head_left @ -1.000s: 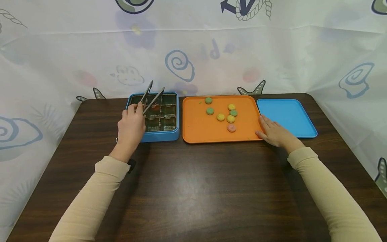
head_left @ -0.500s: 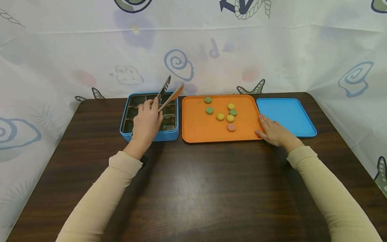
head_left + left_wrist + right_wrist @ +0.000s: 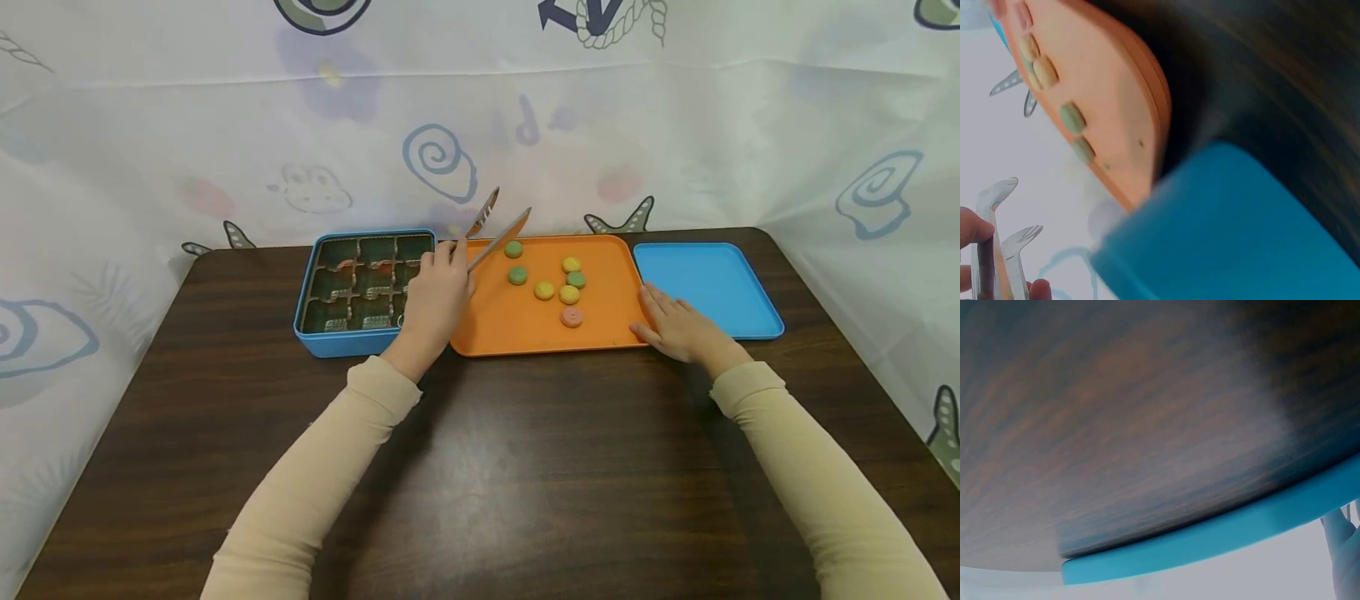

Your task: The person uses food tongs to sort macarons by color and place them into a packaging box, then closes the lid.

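My left hand [image 3: 435,300] grips metal tongs [image 3: 498,239] above the left edge of the orange tray [image 3: 510,329]. Their tips, one fork-like, stand apart with nothing between them; in the left wrist view the fingers [image 3: 971,228] hold both tong arms. On the tray lie small macarons: green ones [image 3: 517,276], yellow ones [image 3: 544,290] and a pink one [image 3: 572,317]. My right hand [image 3: 678,325] rests with straight fingers on the tray's right edge. Just left of the left hand is a blue box [image 3: 348,343] with several dark compartments; reddish pieces show in a couple of them.
A blue tray [image 3: 705,287] lies to the right of the orange one, partly behind the right hand. All of it stands at the back of a dark wooden table [image 3: 525,475], before a printed white cloth [image 3: 525,167].
My left hand has carried the tongs rightward from over the blue box to the orange tray's left edge, uncovering most of the compartments. The right hand and the macarons have stayed put.
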Tool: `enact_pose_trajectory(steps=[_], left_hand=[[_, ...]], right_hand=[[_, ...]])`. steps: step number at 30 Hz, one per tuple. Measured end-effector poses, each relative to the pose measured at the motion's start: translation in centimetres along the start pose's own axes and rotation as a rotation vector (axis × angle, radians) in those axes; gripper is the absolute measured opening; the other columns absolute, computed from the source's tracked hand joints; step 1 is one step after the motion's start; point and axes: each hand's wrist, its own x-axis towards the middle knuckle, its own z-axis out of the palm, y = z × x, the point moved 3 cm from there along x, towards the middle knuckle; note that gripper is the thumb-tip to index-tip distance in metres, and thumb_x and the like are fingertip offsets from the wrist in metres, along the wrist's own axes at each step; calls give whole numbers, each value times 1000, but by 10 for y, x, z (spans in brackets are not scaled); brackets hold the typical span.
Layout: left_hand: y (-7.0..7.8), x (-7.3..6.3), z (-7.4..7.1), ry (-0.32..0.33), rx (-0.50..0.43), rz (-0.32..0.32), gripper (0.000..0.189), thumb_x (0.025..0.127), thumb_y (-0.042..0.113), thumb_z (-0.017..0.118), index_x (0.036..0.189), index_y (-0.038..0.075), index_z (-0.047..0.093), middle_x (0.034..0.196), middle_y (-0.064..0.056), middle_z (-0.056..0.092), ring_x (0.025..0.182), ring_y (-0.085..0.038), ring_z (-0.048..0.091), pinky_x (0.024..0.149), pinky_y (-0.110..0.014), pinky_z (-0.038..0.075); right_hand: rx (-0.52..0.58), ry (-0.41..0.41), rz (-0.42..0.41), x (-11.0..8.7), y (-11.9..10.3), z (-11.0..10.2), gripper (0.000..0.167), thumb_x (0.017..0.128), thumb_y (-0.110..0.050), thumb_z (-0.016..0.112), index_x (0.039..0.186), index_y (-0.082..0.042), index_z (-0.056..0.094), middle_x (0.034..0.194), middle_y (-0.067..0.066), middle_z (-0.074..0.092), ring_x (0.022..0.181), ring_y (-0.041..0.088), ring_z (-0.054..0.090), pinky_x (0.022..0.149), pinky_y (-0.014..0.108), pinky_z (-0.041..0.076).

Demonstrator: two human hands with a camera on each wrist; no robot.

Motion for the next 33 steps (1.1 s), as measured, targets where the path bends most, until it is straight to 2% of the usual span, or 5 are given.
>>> enact_pose_trajectory(steps=[4, 8, 18, 25, 33], left_hand=[[11, 4, 12, -57, -22, -22, 47, 97, 21, 55, 139, 3, 48, 125, -19, 56, 99, -34, 60, 59, -37, 58], [19, 9, 24, -136, -53, -59, 48, 98, 21, 53, 142, 3, 44, 129, -18, 54, 107, -34, 58, 67, -37, 59], [30, 17, 48, -274, -73, -158, 48, 100, 20, 49, 145, 5, 39, 135, -16, 50, 117, -33, 54, 77, -39, 59], [32, 15, 57, -276, -69, -167, 51, 99, 22, 53, 144, 5, 40, 136, -15, 50, 115, -31, 54, 77, -37, 59], [22, 16, 60, -276, -172, -231, 43, 99, 17, 51, 140, 5, 46, 133, -14, 52, 114, -32, 56, 81, -42, 58]], right_hand=[[-2, 5, 1, 0, -1, -1, 79, 102, -50, 30, 152, 4, 1, 159, 26, 4, 147, 43, 8, 118, 59, 9], [-11, 3, 2, 0, 1, -1, 79, 102, -50, 29, 152, 3, 0, 159, 25, 2, 147, 42, 6, 118, 60, 8], [-13, -1, 1, 0, 3, 1, 79, 102, -51, 28, 152, 2, -2, 159, 25, 1, 147, 42, 7, 118, 59, 9], [-7, 4, -1, 0, 2, 1, 78, 102, -49, 29, 152, 3, -1, 159, 26, 2, 147, 42, 8, 118, 59, 10], [1, 9, -3, 1, 2, 3, 78, 102, -50, 29, 152, 3, -1, 159, 25, 2, 147, 42, 8, 118, 59, 10]])
